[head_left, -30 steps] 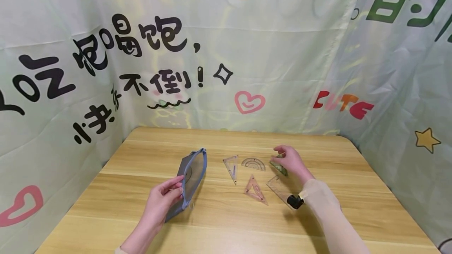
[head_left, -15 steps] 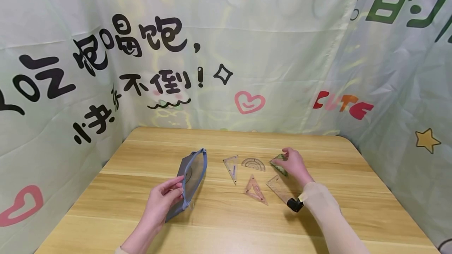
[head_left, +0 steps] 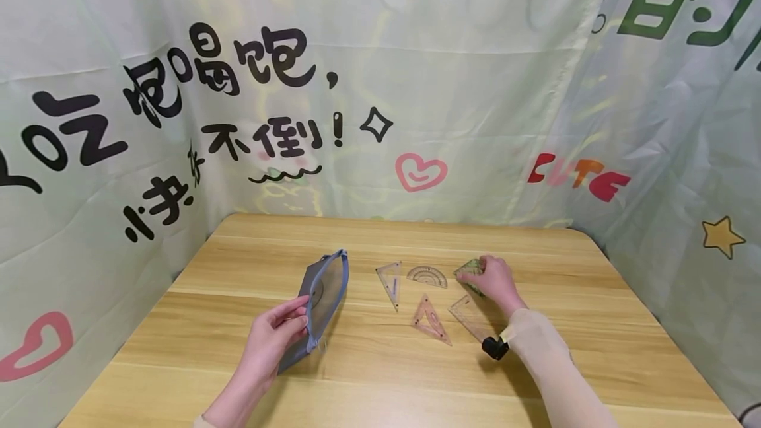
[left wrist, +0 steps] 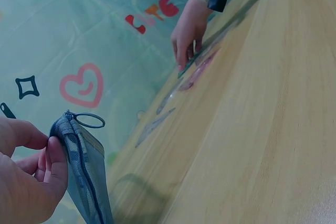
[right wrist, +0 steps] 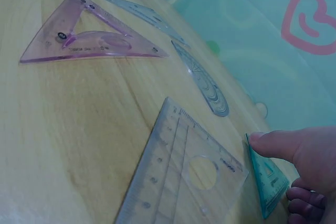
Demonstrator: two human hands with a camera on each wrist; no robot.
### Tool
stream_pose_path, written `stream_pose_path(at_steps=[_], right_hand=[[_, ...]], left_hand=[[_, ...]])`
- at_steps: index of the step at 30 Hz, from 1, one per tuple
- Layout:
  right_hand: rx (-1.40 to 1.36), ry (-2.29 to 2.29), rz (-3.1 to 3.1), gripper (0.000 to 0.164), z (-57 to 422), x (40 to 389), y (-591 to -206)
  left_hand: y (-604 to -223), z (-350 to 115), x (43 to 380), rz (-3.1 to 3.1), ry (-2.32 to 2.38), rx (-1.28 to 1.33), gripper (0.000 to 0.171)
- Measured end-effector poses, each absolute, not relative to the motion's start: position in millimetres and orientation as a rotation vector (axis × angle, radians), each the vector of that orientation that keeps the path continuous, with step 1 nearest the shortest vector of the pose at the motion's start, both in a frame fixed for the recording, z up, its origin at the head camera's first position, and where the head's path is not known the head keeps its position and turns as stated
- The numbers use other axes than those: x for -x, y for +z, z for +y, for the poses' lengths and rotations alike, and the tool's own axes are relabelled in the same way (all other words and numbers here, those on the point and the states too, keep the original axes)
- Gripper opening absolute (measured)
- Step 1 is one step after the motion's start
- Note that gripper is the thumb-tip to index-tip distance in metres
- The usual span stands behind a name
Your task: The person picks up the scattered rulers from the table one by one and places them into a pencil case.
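My left hand (head_left: 267, 342) pinches the edge of a blue-grey zip pouch (head_left: 330, 288), which stands on its side with its mouth open toward the right. A ring pull shows at the top of the pouch (left wrist: 86, 166) in the left wrist view. At the back right, my right hand (head_left: 498, 283) is at a green set square (right wrist: 266, 182), thumb on one edge and curled fingers at the opposite side. The hand covers part of the set square. Closest to that hand lies a clear square-cornered ruler (right wrist: 173, 166) with a round hole.
A pink set square (right wrist: 47, 45), a clear protractor (head_left: 427, 276) and a clear set square (head_left: 383, 272) lie on the wooden table (head_left: 380, 388) between the hands. A black wrist camera (head_left: 495, 348) hangs over the square-cornered ruler. Printed cloth (head_left: 475, 104) closes off the back and sides.
My right hand has lowered onto the green set square, its fingers drawing in around it. The left hand and the pouch stay where they were.
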State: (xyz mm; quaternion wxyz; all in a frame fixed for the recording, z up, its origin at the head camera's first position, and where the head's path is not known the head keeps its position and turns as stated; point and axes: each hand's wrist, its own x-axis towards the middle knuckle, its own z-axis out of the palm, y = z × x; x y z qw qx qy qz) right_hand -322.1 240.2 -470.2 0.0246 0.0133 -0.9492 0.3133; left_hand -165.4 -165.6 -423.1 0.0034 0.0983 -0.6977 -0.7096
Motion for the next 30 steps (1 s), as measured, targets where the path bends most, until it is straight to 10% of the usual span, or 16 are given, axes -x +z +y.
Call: stream_pose_path(at_steps=[30], right_hand=[[-0.056, 1.180, -2.954, 0.061, 255, 323, -473]], left_hand=[[-425, -166, 165, -2.214, -2.220, -0.306, 0.044]])
